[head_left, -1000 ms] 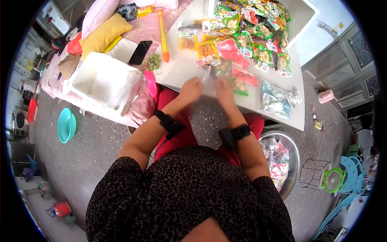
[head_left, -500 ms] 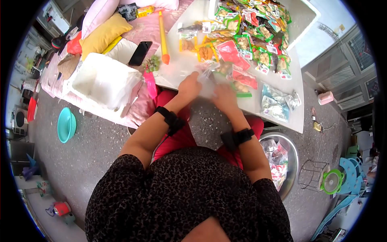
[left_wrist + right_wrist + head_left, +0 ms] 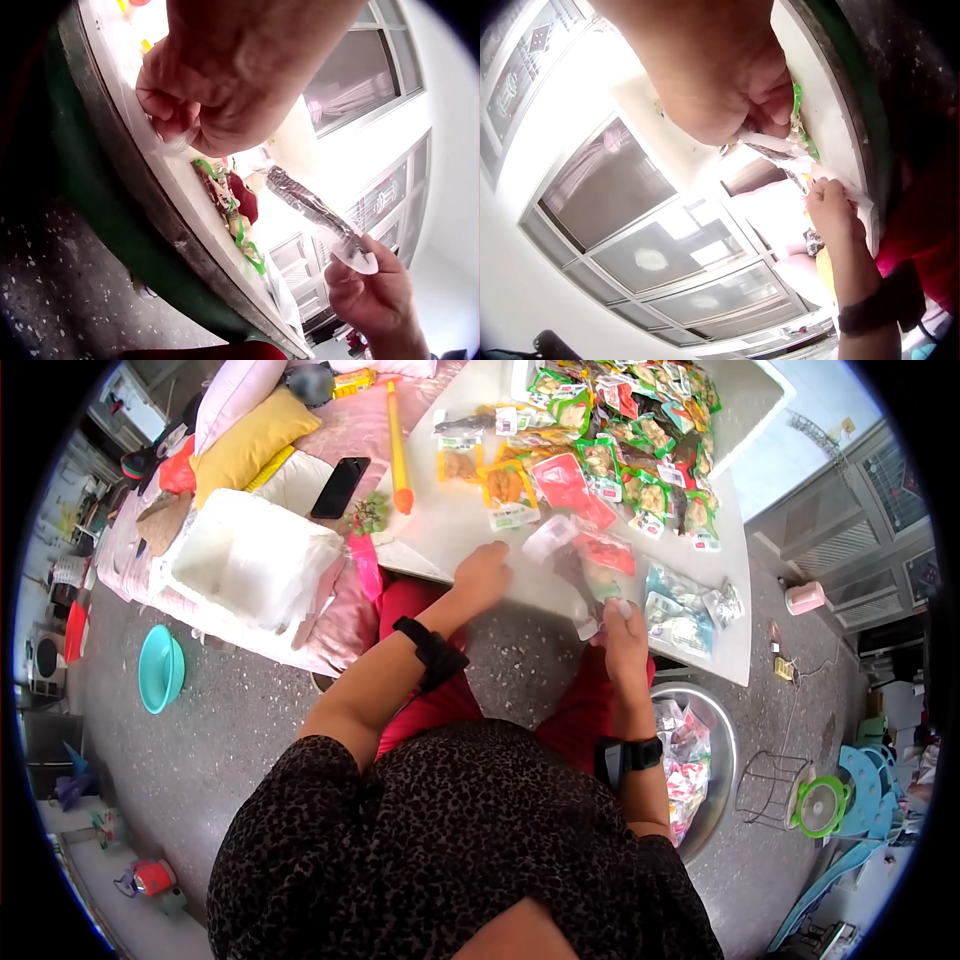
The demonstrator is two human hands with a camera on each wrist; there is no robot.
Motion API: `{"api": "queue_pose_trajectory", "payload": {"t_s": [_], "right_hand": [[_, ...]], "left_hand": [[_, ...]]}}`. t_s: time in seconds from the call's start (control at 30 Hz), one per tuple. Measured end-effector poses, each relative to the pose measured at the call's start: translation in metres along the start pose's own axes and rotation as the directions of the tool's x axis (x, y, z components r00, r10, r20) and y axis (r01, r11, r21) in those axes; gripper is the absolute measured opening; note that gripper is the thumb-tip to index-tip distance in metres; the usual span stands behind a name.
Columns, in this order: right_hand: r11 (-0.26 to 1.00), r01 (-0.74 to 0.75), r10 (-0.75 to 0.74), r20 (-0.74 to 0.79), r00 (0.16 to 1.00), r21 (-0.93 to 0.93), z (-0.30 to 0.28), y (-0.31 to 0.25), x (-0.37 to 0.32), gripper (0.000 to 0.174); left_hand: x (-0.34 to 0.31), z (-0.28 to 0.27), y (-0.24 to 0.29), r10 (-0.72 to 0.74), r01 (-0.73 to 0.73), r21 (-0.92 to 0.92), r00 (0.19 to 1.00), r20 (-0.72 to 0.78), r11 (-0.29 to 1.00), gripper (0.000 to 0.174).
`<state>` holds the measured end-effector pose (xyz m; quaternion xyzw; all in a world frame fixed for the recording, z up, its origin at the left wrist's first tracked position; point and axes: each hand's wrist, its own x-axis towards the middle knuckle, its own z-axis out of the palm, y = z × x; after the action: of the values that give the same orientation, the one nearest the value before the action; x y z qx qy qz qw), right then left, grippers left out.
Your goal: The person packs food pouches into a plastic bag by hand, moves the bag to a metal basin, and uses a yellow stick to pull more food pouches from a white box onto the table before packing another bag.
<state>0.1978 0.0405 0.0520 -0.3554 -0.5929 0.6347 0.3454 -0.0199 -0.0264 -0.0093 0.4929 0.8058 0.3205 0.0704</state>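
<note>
While the right hand [image 3: 626,645] pinches a clear packet [image 3: 315,211] by one end, the left hand [image 3: 483,577] grips clear film [image 3: 178,142] over the table [image 3: 425,535], colourful food bags [image 3: 650,435] heaped beyond.

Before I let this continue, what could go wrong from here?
The right hand grips the clear packet at one end only, so it could slip and drop near the edge of the table.

The blue-and-white packet lies beside that hand, close to the edge; a sideways bump might send it off.

The left hand seems to pinch thin clear film, which might tear if pulled.
</note>
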Motion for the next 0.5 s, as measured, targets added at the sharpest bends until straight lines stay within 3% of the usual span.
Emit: {"api": "queue_pose_trajectory", "payload": {"t_s": [0.2,0.4,0.5], "right_hand": [[0.993,-0.017,0.03,0.114,0.993,-0.12,-0.006,0.003,-0.006,0.013],[0.949,-0.307,0.289,0.194,0.937,0.066,-0.013,0.002,0.008,0.017],[0.94,-0.291,0.238,0.269,0.933,0.178,-0.011,0.011,0.021,0.018]], "left_hand": [[-0.003,0.0,0.018,-0.024,0.024,0.002,1.0,0.001,1.0,0.017],[-0.008,0.004,0.03,0.053,-0.054,0.028,0.998,0.027,0.998,0.016],[-0.01,0.004,0.037,0.09,-0.096,0.083,0.993,0.071,0.992,0.016]]}}
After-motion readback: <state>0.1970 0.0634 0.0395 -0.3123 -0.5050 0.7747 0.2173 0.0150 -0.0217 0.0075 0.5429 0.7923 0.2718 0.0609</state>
